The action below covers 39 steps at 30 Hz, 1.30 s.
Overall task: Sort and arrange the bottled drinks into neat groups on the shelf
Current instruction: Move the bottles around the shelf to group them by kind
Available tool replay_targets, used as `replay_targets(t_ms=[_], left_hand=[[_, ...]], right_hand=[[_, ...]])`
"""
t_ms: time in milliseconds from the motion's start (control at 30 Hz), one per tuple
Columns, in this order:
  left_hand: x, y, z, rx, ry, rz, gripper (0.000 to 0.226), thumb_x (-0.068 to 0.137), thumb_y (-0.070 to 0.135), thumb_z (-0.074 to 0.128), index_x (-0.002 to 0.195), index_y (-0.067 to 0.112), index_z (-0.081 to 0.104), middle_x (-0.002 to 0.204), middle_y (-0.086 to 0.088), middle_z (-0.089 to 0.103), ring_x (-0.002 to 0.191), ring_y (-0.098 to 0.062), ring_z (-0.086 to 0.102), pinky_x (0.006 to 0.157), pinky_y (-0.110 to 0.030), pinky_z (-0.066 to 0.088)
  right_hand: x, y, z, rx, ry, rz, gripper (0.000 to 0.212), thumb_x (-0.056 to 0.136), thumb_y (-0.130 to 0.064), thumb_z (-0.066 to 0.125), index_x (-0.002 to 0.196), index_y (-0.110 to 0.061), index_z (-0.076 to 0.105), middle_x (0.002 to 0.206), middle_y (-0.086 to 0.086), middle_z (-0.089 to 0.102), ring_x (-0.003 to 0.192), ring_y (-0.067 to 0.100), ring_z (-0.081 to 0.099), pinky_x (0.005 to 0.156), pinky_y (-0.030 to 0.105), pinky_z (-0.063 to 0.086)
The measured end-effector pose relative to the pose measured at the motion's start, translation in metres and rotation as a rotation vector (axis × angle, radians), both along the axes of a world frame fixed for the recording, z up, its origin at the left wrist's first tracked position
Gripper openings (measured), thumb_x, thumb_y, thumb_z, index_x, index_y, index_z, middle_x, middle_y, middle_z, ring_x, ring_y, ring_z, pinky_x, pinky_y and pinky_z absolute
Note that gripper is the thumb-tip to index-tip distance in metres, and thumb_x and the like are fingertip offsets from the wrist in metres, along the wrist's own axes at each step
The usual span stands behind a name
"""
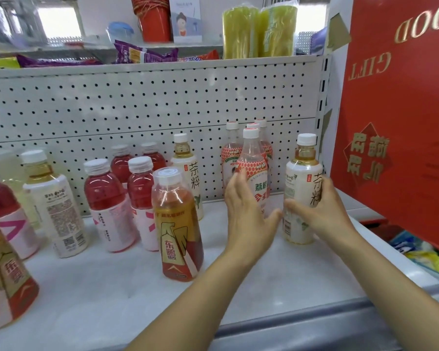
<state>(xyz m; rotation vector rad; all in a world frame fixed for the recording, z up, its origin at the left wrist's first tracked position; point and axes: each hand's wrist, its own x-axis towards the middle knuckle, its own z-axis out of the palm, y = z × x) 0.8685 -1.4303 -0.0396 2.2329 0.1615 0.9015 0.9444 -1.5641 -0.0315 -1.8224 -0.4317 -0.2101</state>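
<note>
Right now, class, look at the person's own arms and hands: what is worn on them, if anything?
Nothing shows. The left hand and right hand are bare, with no gloves, rings, watch or bracelet in view. The left forearm and right forearm are also bare up to the picture's edge, so no sleeve appears.

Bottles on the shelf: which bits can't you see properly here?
Head view: lower label of the clear bottle, covered by the left hand; whether its fingers grip is unclear.
Head view: part of the tea bottle label, under the right hand.
Head view: the orange bottle at far left, cut off by the picture edge.
Head view: the back bottles, mostly hidden by the clear bottle.
</note>
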Motion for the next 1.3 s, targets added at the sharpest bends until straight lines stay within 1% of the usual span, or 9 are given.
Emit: replay_targets(t_ms=[100,167,267,433,700,767,867,1000,1300], left_hand=[[-0.056,0.011,0.005,0.622,-0.241,0.151,0.086,0.082,0.038,0.074,0.151,0.021,0.026,0.159,-0.002,0.023,0.152,-0.021,0.011,0.123,-0.054,0.013],[-0.077,0.034,0.008,0.787,-0.303,0.344,0.088,0.076,0.042,0.073,0.150,0.021,0.029,0.156,-0.004,0.027,0.151,-0.026,0.017,0.120,-0.062,0.009],[-0.087,0.074,0.012,0.663,-0.209,0.599,0.105,0.066,0.049,0.080,0.150,0.020,0.022,0.154,-0.009,0.022,0.147,-0.033,0.021,0.119,-0.064,0.011],[-0.101,0.101,0.015,0.512,-0.203,0.529,0.098,0.066,0.022,0.083,0.147,0.019,0.028,0.156,-0.016,0.027,0.138,-0.032,0.034,0.104,-0.049,0.045],[-0.101,0.095,0.010,0.822,-0.200,0.570,0.098,0.071,0.005,0.077,0.153,0.001,0.024,0.159,-0.022,0.019,0.150,-0.037,0.015,0.124,-0.047,0.014],[-0.078,0.082,0.008,0.663,-0.098,0.384,0.100,0.080,0.010,0.074,0.157,0.003,0.010,0.164,-0.018,0.009,0.153,-0.031,0.006,0.125,-0.042,0.015],[-0.038,0.079,0.022,-0.033,0.042,0.238,0.099,0.094,0.017,0.065,0.157,0.011,-0.012,0.167,-0.006,-0.009,0.154,-0.019,-0.008,0.123,-0.033,0.001],[0.016,0.107,0.029,-0.711,0.012,0.321,0.100,0.087,0.019,0.075,0.158,0.013,0.003,0.159,-0.013,0.028,0.147,-0.033,0.030,0.118,-0.045,0.026],[0.008,0.098,0.010,-0.714,0.076,0.278,0.064,0.085,0.022,0.076,0.132,0.013,0.033,0.127,-0.008,0.051,0.120,-0.028,0.051,0.095,-0.042,0.045]], right_hand=[[-0.018,0.000,0.000,0.001,0.007,0.042,0.068,0.078,-0.019,0.082,0.131,-0.021,0.040,0.113,-0.007,0.055,0.106,0.014,0.054,0.088,0.035,0.046],[-0.031,0.005,0.000,-0.006,0.019,0.086,0.064,0.076,-0.021,0.083,0.123,-0.028,0.040,0.113,-0.009,0.054,0.106,0.013,0.053,0.090,0.036,0.046],[-0.050,0.020,0.000,-0.022,0.029,0.151,0.066,0.073,-0.026,0.085,0.120,-0.033,0.038,0.112,-0.013,0.055,0.105,0.011,0.054,0.087,0.033,0.047],[-0.070,0.047,-0.003,-0.048,0.010,0.235,0.066,0.073,-0.029,0.084,0.119,-0.031,0.037,0.103,-0.022,0.053,0.095,0.002,0.055,0.075,0.022,0.044],[-0.078,0.062,-0.008,0.017,0.021,0.218,0.071,0.073,-0.027,0.085,0.121,-0.023,0.033,0.108,-0.014,0.053,0.096,0.003,0.054,0.070,0.018,0.043],[-0.078,0.063,-0.009,0.023,0.002,0.193,0.072,0.070,-0.027,0.087,0.119,-0.023,0.033,0.105,-0.015,0.052,0.094,-0.001,0.054,0.068,0.016,0.042],[-0.077,0.063,-0.010,0.028,-0.014,0.137,0.073,0.067,-0.028,0.088,0.116,-0.022,0.034,0.102,-0.016,0.052,0.094,-0.001,0.055,0.068,0.021,0.045],[-0.074,0.063,-0.012,0.014,-0.012,0.128,0.075,0.068,-0.029,0.088,0.115,-0.024,0.031,0.100,-0.018,0.050,0.089,-0.004,0.053,0.065,0.016,0.042],[-0.073,0.060,-0.009,0.006,-0.004,0.168,0.072,0.070,-0.024,0.088,0.118,-0.022,0.034,0.099,-0.019,0.049,0.082,-0.005,0.052,0.050,0.005,0.044]])
